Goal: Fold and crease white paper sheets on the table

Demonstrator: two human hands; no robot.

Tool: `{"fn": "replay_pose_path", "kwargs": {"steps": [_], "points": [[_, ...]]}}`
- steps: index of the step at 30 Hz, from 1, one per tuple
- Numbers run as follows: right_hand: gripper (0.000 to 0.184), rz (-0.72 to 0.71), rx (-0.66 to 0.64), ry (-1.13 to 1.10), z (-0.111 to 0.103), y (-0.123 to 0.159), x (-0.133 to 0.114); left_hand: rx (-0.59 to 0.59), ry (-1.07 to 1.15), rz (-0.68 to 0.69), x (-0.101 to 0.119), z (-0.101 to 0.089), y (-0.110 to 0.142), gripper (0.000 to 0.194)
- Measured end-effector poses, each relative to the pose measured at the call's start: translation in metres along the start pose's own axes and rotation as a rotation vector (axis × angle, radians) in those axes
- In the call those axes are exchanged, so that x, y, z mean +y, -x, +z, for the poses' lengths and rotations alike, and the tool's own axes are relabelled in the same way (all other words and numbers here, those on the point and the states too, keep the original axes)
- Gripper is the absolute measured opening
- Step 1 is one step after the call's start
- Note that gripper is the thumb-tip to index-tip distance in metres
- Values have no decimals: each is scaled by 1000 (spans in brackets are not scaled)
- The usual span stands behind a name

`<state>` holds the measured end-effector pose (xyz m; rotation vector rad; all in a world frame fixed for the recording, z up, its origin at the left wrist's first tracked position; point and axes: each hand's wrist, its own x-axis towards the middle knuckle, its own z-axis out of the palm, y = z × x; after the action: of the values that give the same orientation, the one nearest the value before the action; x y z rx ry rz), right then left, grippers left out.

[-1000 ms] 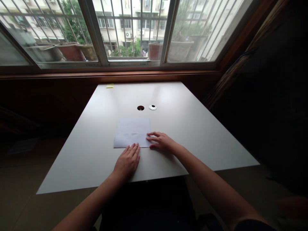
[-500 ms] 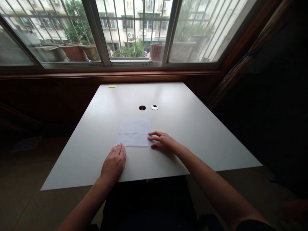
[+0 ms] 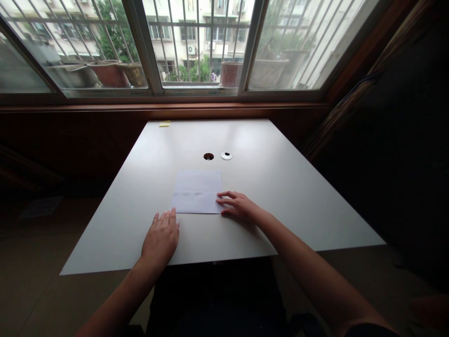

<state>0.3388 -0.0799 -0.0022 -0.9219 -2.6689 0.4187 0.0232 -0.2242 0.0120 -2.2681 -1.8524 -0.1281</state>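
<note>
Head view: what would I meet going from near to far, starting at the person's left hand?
Left hand → rectangular white paper sheet → dark round hole with a white round disc beside it → small yellow paper slip → reddish-brown wooden ledge → reddish-brown plant pots.

Daylight came through the far window [image 3: 196, 24], laying pale glare across the far part of the table [image 3: 277, 196]. A soft shadow lay beneath the right hand [image 3: 238, 206]. The floor [image 3: 31, 267] was dim, the right side nearly black, and the window's outer edges looked stretched and blurred.
</note>
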Motion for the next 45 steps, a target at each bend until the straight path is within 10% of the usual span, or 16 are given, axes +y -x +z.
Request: {"fn": "replay_pose_path", "kwargs": {"steps": [14,28,45], "points": [[45,-23,35,12,3,1,3,22,162,220,78,10,-20,49],[46,-7,14,-4,1,0,1,-37,-43,38,16,-5,-10,45],[46,9,15,22,-1,2,-5,46,-2,-20,1,-28,-37,42]]}}
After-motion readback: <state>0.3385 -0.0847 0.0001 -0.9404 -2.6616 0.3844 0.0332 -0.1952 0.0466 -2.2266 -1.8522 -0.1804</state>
